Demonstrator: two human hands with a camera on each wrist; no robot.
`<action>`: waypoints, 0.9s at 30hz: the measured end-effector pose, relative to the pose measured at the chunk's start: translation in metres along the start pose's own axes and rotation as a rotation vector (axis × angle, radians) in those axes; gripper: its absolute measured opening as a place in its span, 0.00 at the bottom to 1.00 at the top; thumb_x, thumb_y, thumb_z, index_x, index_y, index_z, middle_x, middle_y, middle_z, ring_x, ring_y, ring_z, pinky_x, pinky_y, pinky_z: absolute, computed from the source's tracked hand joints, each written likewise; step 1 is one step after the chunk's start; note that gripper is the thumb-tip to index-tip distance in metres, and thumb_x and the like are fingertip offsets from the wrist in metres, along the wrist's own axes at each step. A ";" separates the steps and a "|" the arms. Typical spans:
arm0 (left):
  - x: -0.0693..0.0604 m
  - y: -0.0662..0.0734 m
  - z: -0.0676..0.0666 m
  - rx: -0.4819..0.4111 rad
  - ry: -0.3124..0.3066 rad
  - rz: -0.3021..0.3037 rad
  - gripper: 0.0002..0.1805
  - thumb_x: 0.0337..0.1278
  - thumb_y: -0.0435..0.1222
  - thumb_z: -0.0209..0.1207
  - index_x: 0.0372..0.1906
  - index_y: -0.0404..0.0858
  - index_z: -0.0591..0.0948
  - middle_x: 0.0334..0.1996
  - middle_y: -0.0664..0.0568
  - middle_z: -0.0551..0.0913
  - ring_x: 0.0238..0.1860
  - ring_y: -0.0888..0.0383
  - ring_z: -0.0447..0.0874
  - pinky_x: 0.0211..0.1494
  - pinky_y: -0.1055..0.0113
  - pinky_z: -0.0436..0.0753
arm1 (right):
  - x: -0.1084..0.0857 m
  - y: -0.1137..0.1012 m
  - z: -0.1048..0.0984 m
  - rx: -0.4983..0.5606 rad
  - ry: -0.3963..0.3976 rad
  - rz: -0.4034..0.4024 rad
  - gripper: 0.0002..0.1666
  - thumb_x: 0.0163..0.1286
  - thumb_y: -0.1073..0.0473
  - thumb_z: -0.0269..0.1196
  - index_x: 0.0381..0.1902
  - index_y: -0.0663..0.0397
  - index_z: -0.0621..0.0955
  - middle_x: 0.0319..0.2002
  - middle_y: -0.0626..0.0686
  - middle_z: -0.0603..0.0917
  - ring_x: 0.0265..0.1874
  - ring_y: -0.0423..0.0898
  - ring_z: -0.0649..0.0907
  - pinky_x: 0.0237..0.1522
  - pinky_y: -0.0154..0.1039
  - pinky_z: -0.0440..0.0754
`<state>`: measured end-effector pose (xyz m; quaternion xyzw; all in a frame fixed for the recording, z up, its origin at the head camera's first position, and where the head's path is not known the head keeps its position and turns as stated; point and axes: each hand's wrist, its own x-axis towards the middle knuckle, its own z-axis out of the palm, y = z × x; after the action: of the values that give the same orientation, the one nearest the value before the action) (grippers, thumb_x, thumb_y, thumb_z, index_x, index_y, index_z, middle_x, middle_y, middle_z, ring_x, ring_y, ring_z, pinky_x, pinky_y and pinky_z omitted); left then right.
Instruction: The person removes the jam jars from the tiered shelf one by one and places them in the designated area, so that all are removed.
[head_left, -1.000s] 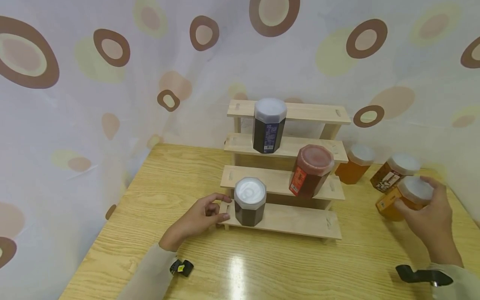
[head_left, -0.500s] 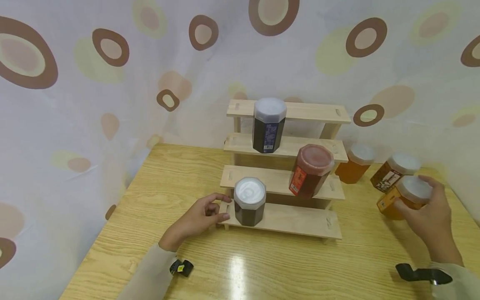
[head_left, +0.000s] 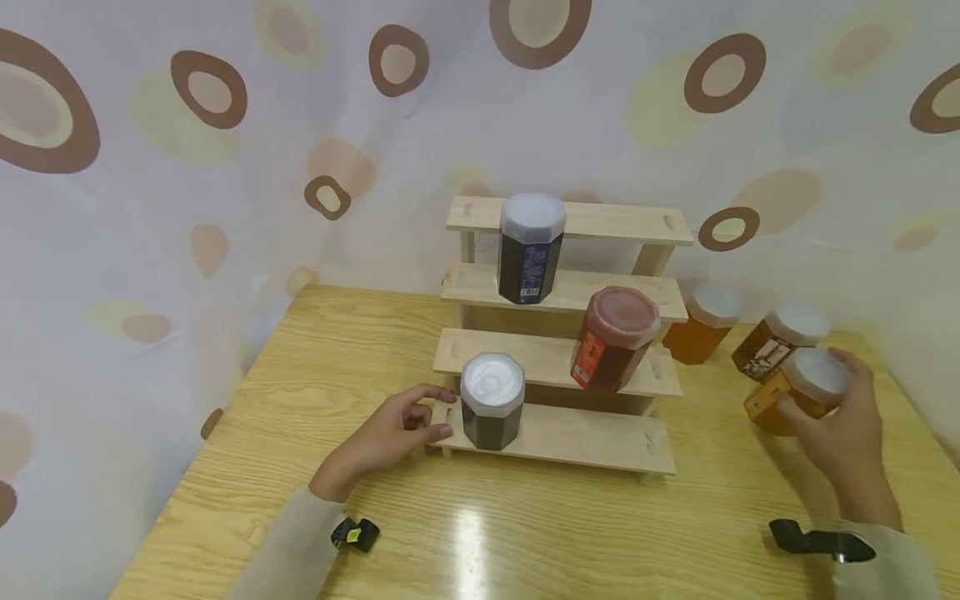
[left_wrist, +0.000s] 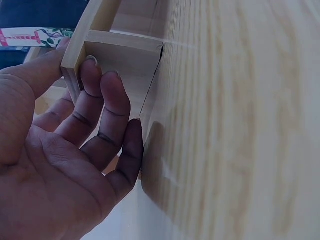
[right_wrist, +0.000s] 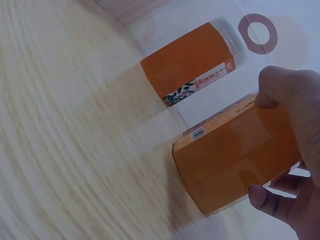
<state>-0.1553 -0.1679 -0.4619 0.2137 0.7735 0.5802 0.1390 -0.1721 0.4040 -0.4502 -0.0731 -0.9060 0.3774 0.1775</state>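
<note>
- Gripping orange jar (head_left: 795, 390) in right hand (head_left: 846, 429), thumb and fingers at opposite sides; jar right of wooden rack (head_left: 618, 221), nearer than brown-labelled jar (head_left: 772, 346).
- Left hand (head_left: 390, 429): thumb and fingers curled onto left end of lowest shelf (head_left: 585, 437).
- Rack, near to far: dark jar (head_left: 491, 421), red-lidded jar (head_left: 617, 342), blue-labelled jar (head_left: 531, 258).

head: high, forward-down, farthest | wrists: close, tilted | head/right share held jar (right_wrist: 232, 157)
</note>
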 end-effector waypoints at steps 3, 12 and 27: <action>0.000 0.000 -0.001 0.002 0.003 -0.004 0.21 0.71 0.33 0.64 0.65 0.38 0.76 0.19 0.56 0.70 0.20 0.63 0.64 0.26 0.71 0.68 | 0.001 0.000 0.001 0.000 0.002 0.007 0.51 0.68 0.61 0.65 0.82 0.55 0.51 0.70 0.72 0.63 0.61 0.69 0.66 0.62 0.35 0.65; 0.001 -0.002 -0.001 -0.009 -0.005 -0.017 0.21 0.71 0.33 0.64 0.65 0.38 0.76 0.20 0.55 0.70 0.20 0.62 0.64 0.27 0.71 0.68 | -0.002 -0.002 0.001 0.006 0.002 0.014 0.51 0.69 0.62 0.64 0.81 0.56 0.51 0.71 0.73 0.62 0.63 0.71 0.66 0.67 0.40 0.64; 0.001 -0.004 -0.001 -0.023 -0.012 0.013 0.21 0.71 0.31 0.64 0.64 0.35 0.76 0.20 0.54 0.71 0.21 0.63 0.65 0.28 0.71 0.69 | -0.001 -0.001 -0.010 -0.002 -0.064 -0.048 0.51 0.73 0.54 0.66 0.82 0.59 0.51 0.74 0.75 0.58 0.64 0.74 0.63 0.65 0.42 0.64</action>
<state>-0.1574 -0.1688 -0.4655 0.2206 0.7646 0.5887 0.1421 -0.1675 0.4093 -0.4428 -0.0392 -0.9130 0.3745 0.1572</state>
